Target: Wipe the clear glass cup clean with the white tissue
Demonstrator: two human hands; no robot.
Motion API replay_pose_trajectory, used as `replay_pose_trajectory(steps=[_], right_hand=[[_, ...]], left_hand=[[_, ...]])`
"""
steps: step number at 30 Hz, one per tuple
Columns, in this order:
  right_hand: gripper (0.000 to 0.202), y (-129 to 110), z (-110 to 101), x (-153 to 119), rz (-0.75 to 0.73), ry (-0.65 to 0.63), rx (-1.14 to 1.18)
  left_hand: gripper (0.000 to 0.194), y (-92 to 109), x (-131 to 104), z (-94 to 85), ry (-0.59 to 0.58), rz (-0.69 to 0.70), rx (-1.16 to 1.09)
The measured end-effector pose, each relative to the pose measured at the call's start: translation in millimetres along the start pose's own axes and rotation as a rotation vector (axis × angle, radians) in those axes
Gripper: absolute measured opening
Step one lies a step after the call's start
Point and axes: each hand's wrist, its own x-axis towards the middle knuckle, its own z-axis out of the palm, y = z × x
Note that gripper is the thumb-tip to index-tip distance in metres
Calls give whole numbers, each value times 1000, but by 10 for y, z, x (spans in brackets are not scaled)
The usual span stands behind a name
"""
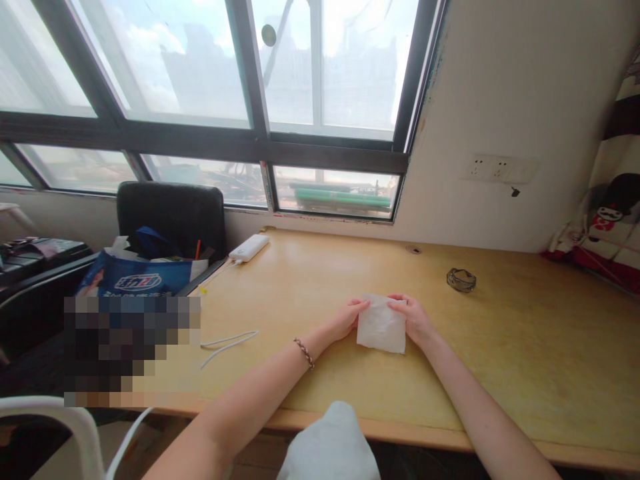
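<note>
A white, slightly creased square of thin paper or tissue (382,327) is held up between both hands over the wooden desk. My left hand (348,318) pinches its upper left edge, thumb on the near face. At the upper right edge my right hand (411,316) grips it the same way, fingers partly behind the sheet. The lower edge of the sheet hangs free. A braided bracelet (304,354) circles my left wrist.
On the desk (500,347) lie a dark woven ring-shaped object (461,281) at the right, a white power bank (249,248) at the far left corner and a white cable (230,341). A blue bag (145,277) stands on a black chair (173,210).
</note>
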Motion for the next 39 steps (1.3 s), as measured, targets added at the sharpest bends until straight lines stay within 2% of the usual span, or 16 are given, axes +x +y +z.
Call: replay_pose_trajectory(steps=[7, 14, 18, 21, 23, 25, 29, 31, 34, 39], right_hand=[[24, 10, -117, 116, -189, 184, 180], [25, 59, -171, 188, -243, 241, 179], [26, 70, -219, 213, -326, 386, 121], [23, 59, -195, 179, -422, 426, -62], [27, 55, -128, 130, -469, 366, -236], [35, 68, -34, 72, -455, 232, -344], [49, 142, 141, -24, -216, -197, -245], [50, 172, 191, -57, -111, -347, -203], [49, 175, 216, -80, -102, -386, -222], [49, 165, 208, -52, -139, -284, -214]], left_hand=[[29, 12, 13, -7, 80, -30, 61], [21, 55, -9, 46, 90, -42, -23], [21, 48, 33, 32, 132, 44, -180], [26, 75, 67, -11, 178, 92, -313], [28, 108, 78, -41, 166, 137, -403], [30, 143, 76, -60, 125, 178, -466], [29, 179, 58, -51, 62, 213, -503], [28, 175, 53, -31, 51, 220, -509], [28, 167, 50, 9, 44, 224, -501], [31, 193, 34, 64, 77, 222, -447]])
